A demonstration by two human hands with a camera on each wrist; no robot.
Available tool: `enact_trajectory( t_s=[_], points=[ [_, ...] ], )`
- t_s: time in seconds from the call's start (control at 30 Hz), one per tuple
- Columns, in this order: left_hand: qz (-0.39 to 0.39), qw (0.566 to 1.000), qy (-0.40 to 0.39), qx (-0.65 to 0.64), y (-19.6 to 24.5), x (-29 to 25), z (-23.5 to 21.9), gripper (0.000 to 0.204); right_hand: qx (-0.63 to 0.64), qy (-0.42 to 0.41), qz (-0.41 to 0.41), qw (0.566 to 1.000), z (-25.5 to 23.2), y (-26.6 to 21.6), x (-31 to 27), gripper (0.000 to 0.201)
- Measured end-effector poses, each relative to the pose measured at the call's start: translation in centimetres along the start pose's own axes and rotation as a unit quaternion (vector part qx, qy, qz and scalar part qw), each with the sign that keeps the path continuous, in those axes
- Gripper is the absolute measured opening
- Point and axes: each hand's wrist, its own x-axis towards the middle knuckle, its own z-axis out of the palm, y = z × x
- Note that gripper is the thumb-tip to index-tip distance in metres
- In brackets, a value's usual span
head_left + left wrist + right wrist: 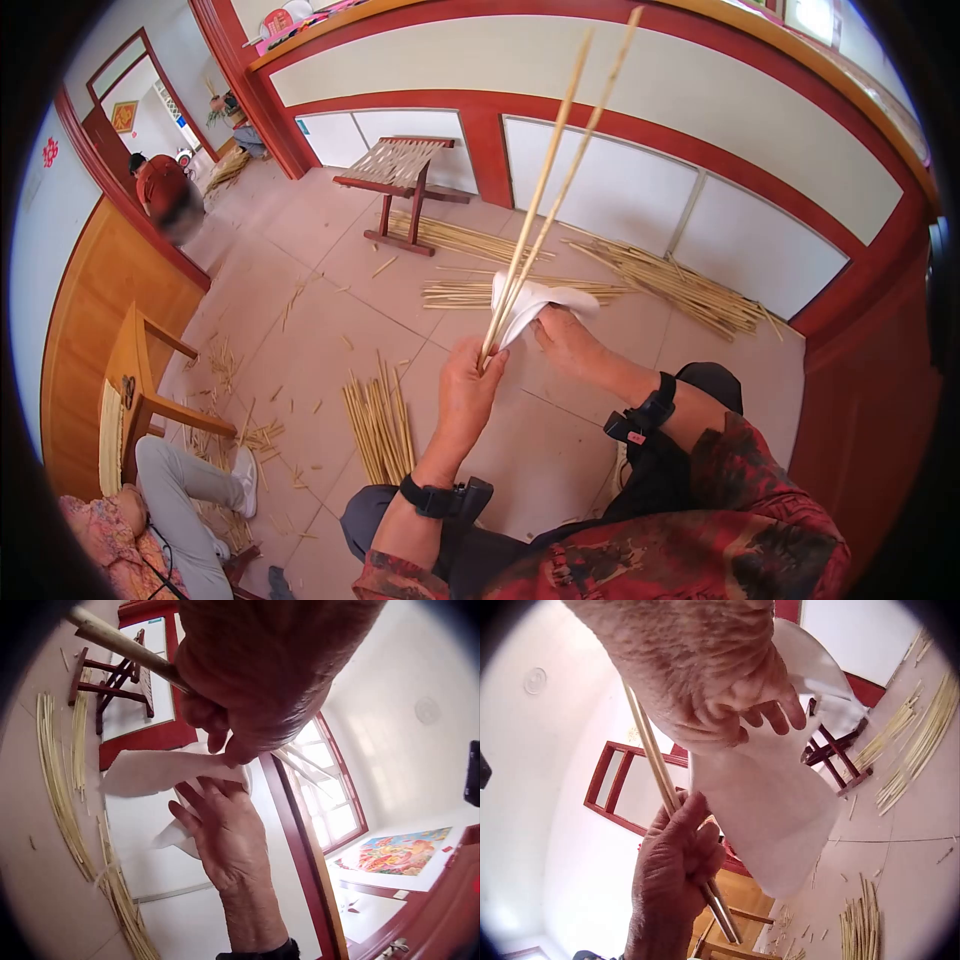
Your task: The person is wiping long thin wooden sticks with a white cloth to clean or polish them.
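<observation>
My left hand (pixel 468 385) grips two long, pale-yellow plant stalks (pixel 545 180) near their lower ends. They rise side by side, slanting up and to the right, their tops slightly apart. In the right wrist view the left thumb and curled fingers close round the stalks (pixel 660 772), whose cut ends stick out below the fist. My right hand (pixel 570 340) holds a white cloth (pixel 540 300) just beside the stalks, above the left hand. The cloth hangs in loose folds and partly covers the right fingers in the head view; in the left wrist view those fingers (pixel 196 817) reach into it.
Bundles of stalks lie on the tiled floor by the wall (pixel 690 285) and near my left knee (pixel 380 420). A wooden stool with a woven seat (pixel 395 165) stands ahead. Cut pieces (pixel 260 435) litter the left floor. A seated person's leg (pixel 190 470) is at lower left; others bend by the doorway.
</observation>
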Motion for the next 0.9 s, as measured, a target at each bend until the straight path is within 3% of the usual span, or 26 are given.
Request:
enact_trajectory(
  t_s=[0.13,0.2,0.23,0.27,0.3,0.43,0.5,0.6,0.67,0.8,0.87,0.9],
  points=[
    [0.044,0.997,-0.056,0.027,0.8,-0.3,0.2,0.014,0.123,0.066,0.034,0.990,-0.4,-0.5,0.3,0.016],
    [0.054,0.991,-0.126,-0.005,0.5,-0.8,0.8,0.012,0.121,0.049,0.203,0.970,-1.5,-0.6,0.2,0.010],
    [0.054,0.991,-0.125,-0.005,0.3,-0.9,1.0,0.012,0.121,0.048,0.203,0.971,-1.4,-0.8,0.2,0.010],
    [0.017,0.987,-0.155,-0.036,0.2,-1.0,1.1,0.011,0.276,0.100,0.180,0.939,-1.3,-0.9,0.0,0.009],
    [-0.020,0.980,-0.186,-0.068,0.1,-1.1,1.2,0.010,0.422,0.151,0.153,0.881,-1.1,-1.0,-0.1,0.008],
    [-0.098,0.959,-0.220,-0.152,0.2,-1.0,1.4,0.014,0.506,0.116,0.192,0.833,-0.5,-1.1,0.0,0.015],
    [-0.216,0.926,-0.199,-0.235,0.9,-0.6,1.0,0.023,0.512,0.131,0.173,0.831,-0.7,-1.3,-0.1,0.018],
    [-0.190,0.900,-0.186,-0.344,1.6,-0.3,0.1,0.029,0.460,0.188,0.153,0.854,-0.8,0.1,0.2,0.020],
    [-0.198,0.901,-0.182,-0.341,1.6,-0.2,0.0,0.029,0.411,0.178,0.088,0.890,-0.7,1.5,0.3,0.022],
    [-0.208,0.924,-0.183,-0.263,0.7,-0.1,0.4,0.026,0.317,0.125,0.074,0.937,-0.4,-1.1,-0.6,0.021],
    [-0.209,0.930,-0.176,-0.247,0.5,-0.2,0.7,0.026,0.557,0.040,0.132,0.819,0.1,-2.8,-1.1,0.020],
    [-0.211,0.934,-0.170,-0.232,0.4,-0.2,0.9,0.025,0.557,0.042,0.130,0.819,0.2,-2.8,-1.3,0.020]
  ],
)
